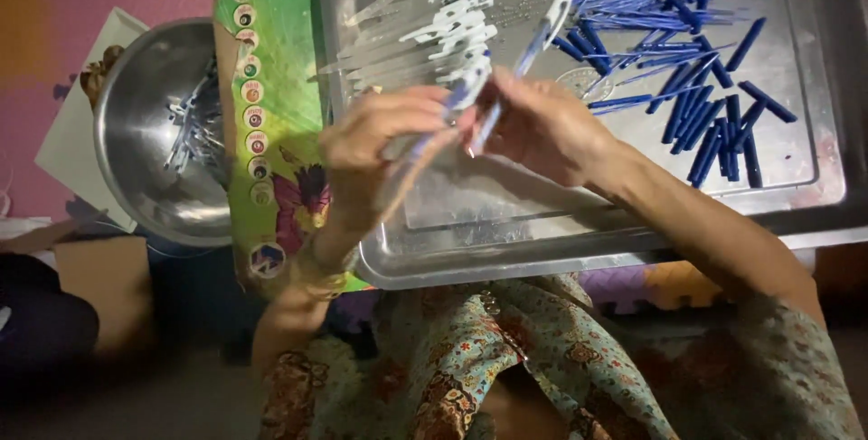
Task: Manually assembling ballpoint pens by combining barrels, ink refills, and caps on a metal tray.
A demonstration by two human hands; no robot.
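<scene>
Across the lap sits a steel tray [814,196], blue pen parts [696,87] heaped at two o'clock and clear barrels [434,28] at eleven, within easy reach. At nine o'clock a steel bowl [136,132] holds more pens. Left hand [380,146] pinches a bundle of barrels; right hand [542,128] pinches one pen [542,37], tilted upward for fitting.

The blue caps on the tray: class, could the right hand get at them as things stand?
Probably yes. The blue caps lie uncovered on the tray just beyond the right hand, though its grip is on a pen.
</scene>
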